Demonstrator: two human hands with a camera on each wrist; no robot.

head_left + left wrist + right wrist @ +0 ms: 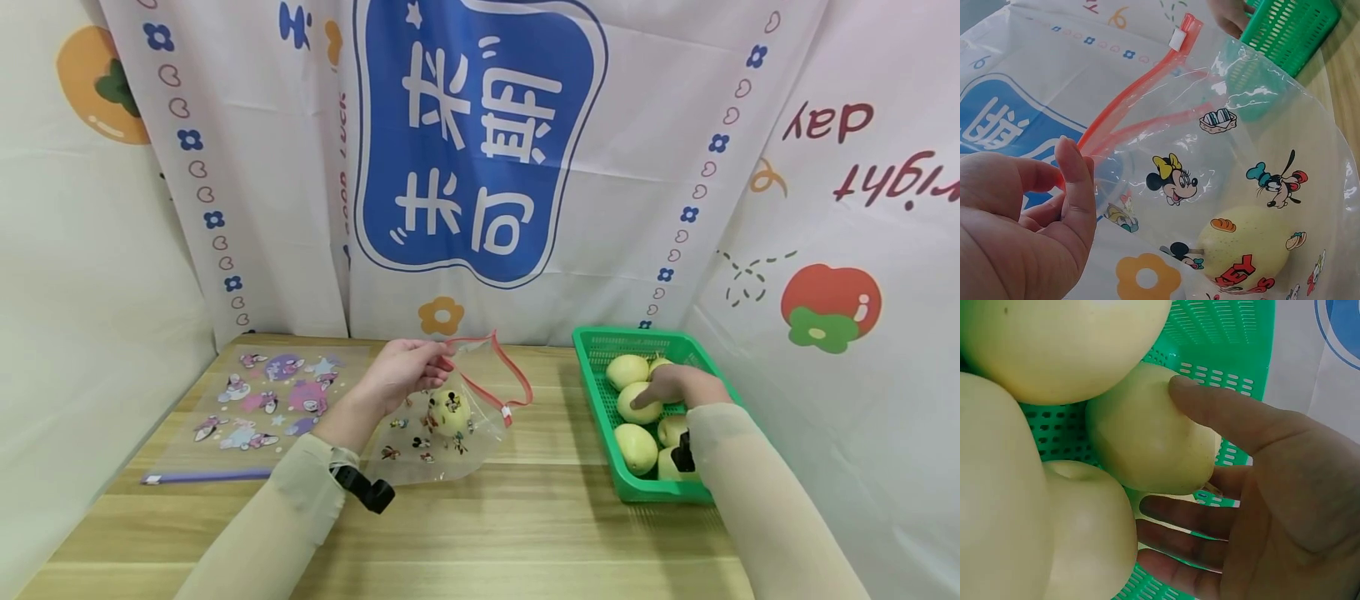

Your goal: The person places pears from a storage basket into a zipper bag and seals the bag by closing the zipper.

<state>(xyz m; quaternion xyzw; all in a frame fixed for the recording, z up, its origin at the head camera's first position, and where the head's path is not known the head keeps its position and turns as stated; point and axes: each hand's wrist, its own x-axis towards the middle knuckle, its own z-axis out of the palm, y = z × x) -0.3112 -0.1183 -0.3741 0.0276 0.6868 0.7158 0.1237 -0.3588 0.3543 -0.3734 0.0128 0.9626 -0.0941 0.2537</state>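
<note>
My left hand [408, 375] pinches the rim of a clear zip bag [1172, 150] printed with cartoon figures. The bag's red zip strip [487, 392] is parted, with a white slider [1177, 39] at one end. Inside lies one pale yellow pear [1244, 250]. On the right, my right hand [686, 385] reaches into a green basket [600, 408] of pears. Its thumb [1200, 400] touches a pear [1147, 434] with a short stem. The other fingers [1188, 515] stretch out fairly straight below that pear, beside a neighbouring pear [1088, 531].
A second zip bag [262, 400], with pink and purple prints and a purple zip strip [217, 477], lies flat at the left. A wooden table [480, 533] carries everything. Printed white curtains [645, 100] stand behind and at both sides.
</note>
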